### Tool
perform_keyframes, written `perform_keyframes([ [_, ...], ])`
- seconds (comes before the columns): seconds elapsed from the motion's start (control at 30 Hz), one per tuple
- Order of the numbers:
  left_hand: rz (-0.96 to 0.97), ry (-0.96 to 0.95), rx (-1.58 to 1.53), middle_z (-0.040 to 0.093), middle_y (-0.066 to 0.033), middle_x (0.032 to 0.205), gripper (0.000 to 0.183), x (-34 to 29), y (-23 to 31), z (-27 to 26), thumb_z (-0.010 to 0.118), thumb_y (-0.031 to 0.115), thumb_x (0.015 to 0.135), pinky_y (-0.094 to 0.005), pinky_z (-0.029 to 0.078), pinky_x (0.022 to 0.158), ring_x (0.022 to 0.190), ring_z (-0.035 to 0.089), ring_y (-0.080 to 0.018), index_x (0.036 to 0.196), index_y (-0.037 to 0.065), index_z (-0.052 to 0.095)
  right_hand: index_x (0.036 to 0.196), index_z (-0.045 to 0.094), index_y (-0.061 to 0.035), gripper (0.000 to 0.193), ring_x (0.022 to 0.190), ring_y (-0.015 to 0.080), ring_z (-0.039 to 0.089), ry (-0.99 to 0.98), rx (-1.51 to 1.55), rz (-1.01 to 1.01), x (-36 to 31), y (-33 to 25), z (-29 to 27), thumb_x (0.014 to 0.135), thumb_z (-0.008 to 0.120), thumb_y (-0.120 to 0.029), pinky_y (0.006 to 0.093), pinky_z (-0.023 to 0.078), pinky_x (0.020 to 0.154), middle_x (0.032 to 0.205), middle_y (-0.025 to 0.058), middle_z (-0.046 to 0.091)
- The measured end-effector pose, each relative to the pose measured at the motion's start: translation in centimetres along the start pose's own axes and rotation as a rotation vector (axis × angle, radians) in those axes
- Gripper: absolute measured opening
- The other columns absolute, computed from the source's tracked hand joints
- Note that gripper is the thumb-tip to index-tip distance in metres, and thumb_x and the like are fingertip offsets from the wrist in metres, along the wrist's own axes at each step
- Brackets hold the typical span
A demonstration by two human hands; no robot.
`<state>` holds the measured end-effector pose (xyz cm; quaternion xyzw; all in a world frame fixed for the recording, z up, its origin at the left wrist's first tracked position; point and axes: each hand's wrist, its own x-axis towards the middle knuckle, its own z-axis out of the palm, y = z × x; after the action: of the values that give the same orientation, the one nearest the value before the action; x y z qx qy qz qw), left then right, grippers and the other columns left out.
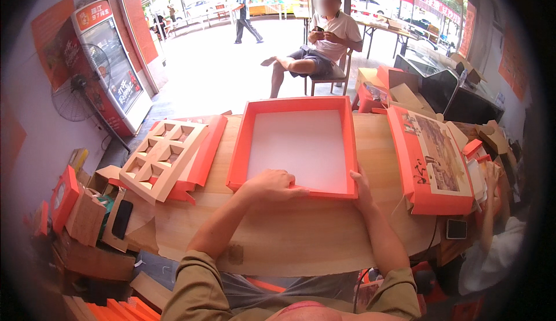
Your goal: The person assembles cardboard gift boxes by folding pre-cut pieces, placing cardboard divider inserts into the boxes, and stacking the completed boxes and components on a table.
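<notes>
A square orange-red box with a white inner base lies open side up on the wooden table in front of me. My left hand grips its near wall, with the fingers over the rim toward the inside. At the near right corner, my right hand holds the box's right side from outside, its thumb by the rim. To the left, a cardboard divider tray with several square compartments rests on flat orange-red card pieces. On the right lies an orange-red printed lid or panel with a picture on it.
The wooden table reaches toward me. A small dark device sits at its right, near another person's arm. Cardboard boxes and a black phone crowd the left. Beyond the table, a person sits on a chair; a fan stands by a fridge.
</notes>
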<state>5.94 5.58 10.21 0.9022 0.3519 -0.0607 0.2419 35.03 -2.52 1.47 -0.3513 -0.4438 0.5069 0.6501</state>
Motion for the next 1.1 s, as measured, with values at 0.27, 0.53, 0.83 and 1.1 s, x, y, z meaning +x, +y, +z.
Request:
perform_keyframes([
  [0.27, -0.026, 0.103, 0.036, 0.066, -0.0273, 0.117, 0.085, -0.5, -0.2, 0.2, 0.052, 0.072, 0.09, -0.0454, 0.047, 0.101, 0.114, 0.062, -0.0381, 0.119, -0.006, 0.064, 0.159, 0.03, 0.0004, 0.07, 0.14, 0.0229, 0.044, 0.034, -0.009, -0.057, 0.1, 0.3, 0.6, 0.096, 0.056, -0.018, 0.0375, 0.035, 0.118, 0.155, 0.0135, 0.044],
  [0.53, -0.002, 0.187, 0.09, 0.066, -0.0275, 0.114, 0.085, -0.4, 0.6, -0.1, 0.056, 0.075, 0.088, -0.0478, 0.049, 0.098, 0.112, 0.063, -0.0413, 0.114, -0.005, 0.065, 0.156, 0.036, 0.0002, 0.067, 0.139, 0.0234, 0.046, 0.135, -0.177, -0.032, -0.1, 0.1, 0.6, 0.095, 0.059, -0.012, 0.0376, 0.036, 0.117, 0.151, 0.0134, 0.048],
  [0.83, 0.061, 0.147, 0.294, 0.069, -0.0226, 0.101, 0.089, -0.6, 1.0, 0.1, 0.055, 0.083, 0.082, -0.0473, 0.051, 0.091, 0.103, 0.066, -0.0385, 0.1, -0.003, 0.068, 0.161, 0.021, 0.0008, 0.083, 0.145, 0.0239, 0.039, 0.116, -0.146, -0.131, -0.9, 1.3, 2.0, 0.083, 0.049, 0.003, 0.0385, 0.031, 0.12, 0.155, 0.0143, 0.042],
  [1.1, 0.148, 0.34, 0.561, 0.069, -0.0177, 0.102, 0.094, -0.8, 2.0, 1.2, 0.059, 0.088, 0.075, -0.0441, 0.049, 0.094, 0.101, 0.067, -0.033, 0.099, -0.002, 0.07, 0.163, 0.013, -0.0014, 0.09, 0.141, 0.0244, 0.044, 0.144, -0.164, -0.151, -1.8, 0.7, 3.9, 0.081, 0.049, 0.007, 0.0384, 0.04, 0.114, 0.151, 0.0157, 0.043],
])
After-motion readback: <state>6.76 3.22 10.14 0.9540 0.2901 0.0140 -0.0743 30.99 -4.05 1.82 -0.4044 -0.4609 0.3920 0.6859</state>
